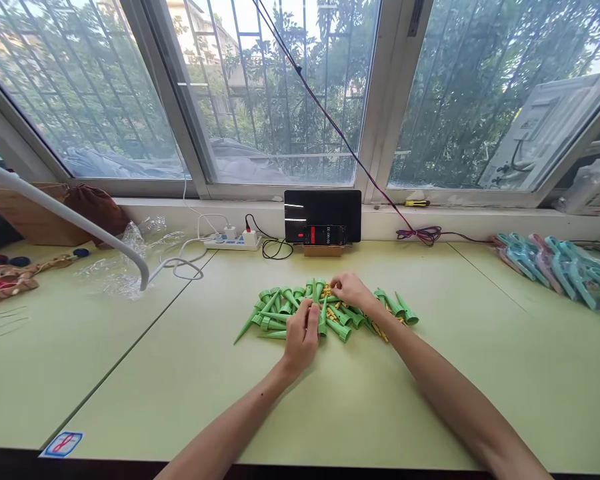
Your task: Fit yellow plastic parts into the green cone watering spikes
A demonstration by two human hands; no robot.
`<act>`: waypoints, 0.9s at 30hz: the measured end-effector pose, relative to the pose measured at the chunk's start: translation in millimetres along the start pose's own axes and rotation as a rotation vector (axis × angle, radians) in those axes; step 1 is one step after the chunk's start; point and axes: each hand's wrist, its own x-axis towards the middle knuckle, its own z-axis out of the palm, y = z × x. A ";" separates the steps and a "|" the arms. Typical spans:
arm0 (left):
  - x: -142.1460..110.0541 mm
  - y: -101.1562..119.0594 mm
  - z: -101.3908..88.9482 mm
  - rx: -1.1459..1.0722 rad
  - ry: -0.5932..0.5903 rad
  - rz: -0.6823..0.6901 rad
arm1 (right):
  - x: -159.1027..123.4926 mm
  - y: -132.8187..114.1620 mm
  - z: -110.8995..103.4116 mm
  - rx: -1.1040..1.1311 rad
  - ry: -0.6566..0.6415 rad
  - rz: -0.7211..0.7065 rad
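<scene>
A heap of green plastic watering spikes (275, 319) lies on the table, with small yellow pieces (341, 315) scattered among them. My left hand (301, 335), at the near side of the heap, is closed around a green watering spike (315, 291) whose pointed end is up. Reaching over the heap from the right, my right hand (353, 291) has its fingertips pinched together by some yellow pieces at the back. Whatever lies between those fingertips is hidden.
Behind the heap, a phone (325, 235) leans on a black tablet (323, 200). A power strip (233, 242) with cables is back left, beside crumpled clear plastic (130, 257). A grey lamp arm (80, 220) crosses the left side. Blue and pink hangers (555, 263) lie far right.
</scene>
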 end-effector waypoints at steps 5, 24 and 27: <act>-0.1 -0.5 0.0 0.024 -0.008 0.011 | 0.1 -1.2 2.4 -0.025 -0.005 0.025; 1.0 1.0 -2.2 0.060 -0.001 0.022 | 0.6 6.6 7.3 -0.014 0.057 0.041; 1.7 0.6 -2.6 0.064 0.002 0.013 | -2.0 7.0 2.2 0.011 0.118 0.030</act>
